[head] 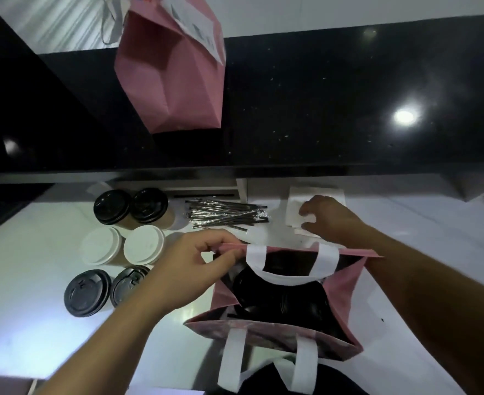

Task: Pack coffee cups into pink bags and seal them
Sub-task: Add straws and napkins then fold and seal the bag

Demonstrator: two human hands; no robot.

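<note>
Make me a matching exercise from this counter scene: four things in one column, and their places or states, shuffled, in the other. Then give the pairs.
Things
1. open pink bag
2. sealed pink bag
3. wrapped straws
4. left hand

Places or states
A. stands on the black upper counter
B. pinches the far rim of a bag
C. lie in a pile behind the open bag
D. holds black-lidded cups, handles up

Pairs: 1-D, 2-A, 3-C, 4-B
</note>
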